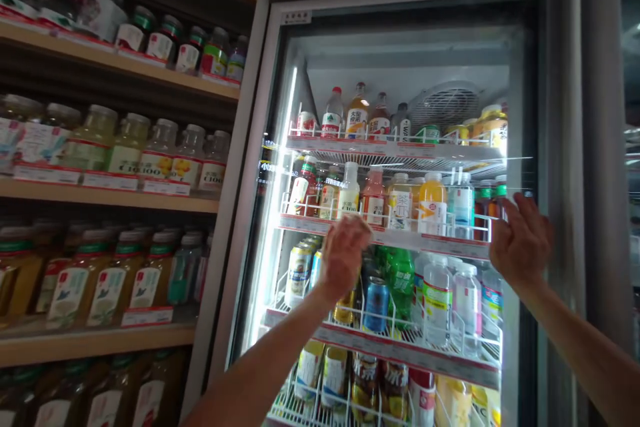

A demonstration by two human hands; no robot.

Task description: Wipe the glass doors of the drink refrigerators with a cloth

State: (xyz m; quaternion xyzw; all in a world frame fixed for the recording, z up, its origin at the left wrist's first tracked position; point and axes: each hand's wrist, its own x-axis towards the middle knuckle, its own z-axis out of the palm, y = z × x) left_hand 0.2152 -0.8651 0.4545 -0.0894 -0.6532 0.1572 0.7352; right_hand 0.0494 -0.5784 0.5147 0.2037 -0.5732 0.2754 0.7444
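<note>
- Reaching up with both hands open, fingers spread, we hold nothing: our left hand (343, 259) is at the middle shelf rail (385, 229), our right hand (520, 245) near its right end.
- Bottled drinks (433, 203) stand just behind that rail, none lifted out; cans (376, 303) sit below.
- Beyond, the white-framed drinks fridge (245, 227) glows; wooden shelves (100, 190) of glass jars (127, 143) line the left.
</note>
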